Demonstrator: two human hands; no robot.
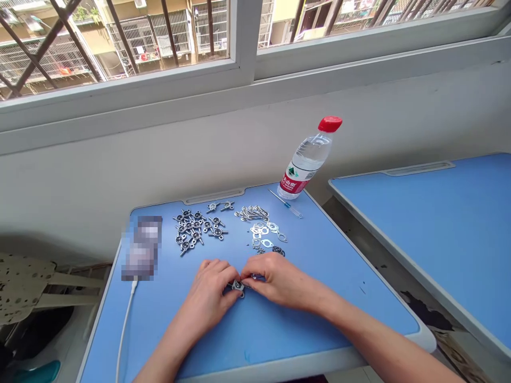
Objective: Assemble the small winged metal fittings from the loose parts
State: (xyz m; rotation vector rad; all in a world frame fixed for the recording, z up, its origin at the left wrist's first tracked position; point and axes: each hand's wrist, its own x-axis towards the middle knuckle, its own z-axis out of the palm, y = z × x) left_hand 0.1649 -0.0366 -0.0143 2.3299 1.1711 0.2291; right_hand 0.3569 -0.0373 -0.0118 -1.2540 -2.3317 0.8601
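Near the front of the blue desk, my left hand (211,292) pinches a small metal fitting (238,287) with a pale plate on its face. Beside it, my right hand (277,282) is closed, thumb and forefinger together at the fitting's right side; what they pinch is too small to name. Beyond the left hand lie several dark metal fittings with stems (189,226). Farther back sit two similar ones with lighter faces (213,207). Past the right hand are small metal lever-like pieces (253,214), flat oval plates (267,243), dark rings (278,250) and tiny loose pieces (260,250).
A slim screwdriver (294,211) with a clear handle lies by a red-capped water bottle (304,167). At the left edge is a blurred-out phone-like object (142,249) with a white cable (126,324). Another blue desk (435,213) stands right, across a gap.
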